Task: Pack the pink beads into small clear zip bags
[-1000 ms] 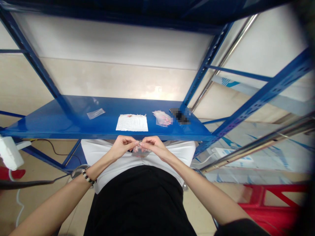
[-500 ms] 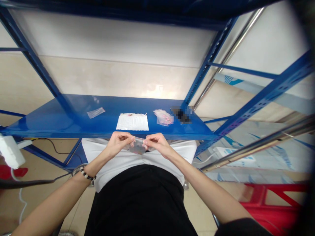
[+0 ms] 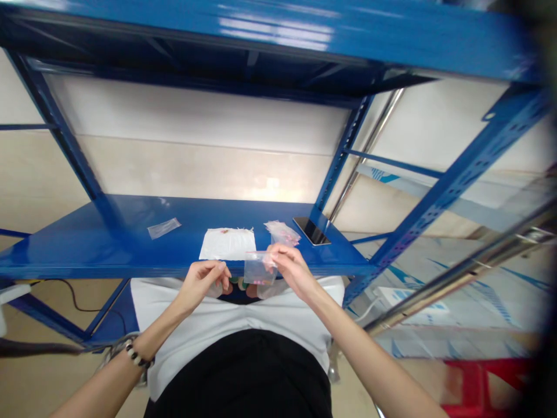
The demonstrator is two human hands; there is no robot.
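Note:
My right hand [image 3: 287, 264] pinches a small clear plastic bag [image 3: 256, 270] by its right side. The bag hangs just in front of the shelf edge, with a few tiny pinkish bits near its bottom. My left hand [image 3: 209, 276] is to the left of the bag, apart from it, thumb and forefinger together and no object visible in them. Beyond the hands, a white sheet [image 3: 228, 245] lies on the blue shelf [image 3: 126, 244], with small reddish bits at its far edge. Right of it is a pile of clear bags [image 3: 282, 232] with pink contents.
A dark phone [image 3: 312, 230] lies at the shelf's right end. A flat clear bag [image 3: 164, 228] lies left of the sheet. Blue uprights [image 3: 343, 151] and an upper shelf beam [image 3: 270, 35] frame the space. A metal rail [image 3: 478, 264] and red stool [image 3: 483, 383] stand to the right.
My left hand has let go of the bag and moved left. My right hand now holds the bag alone, raised towards the shelf edge. The view has tilted up.

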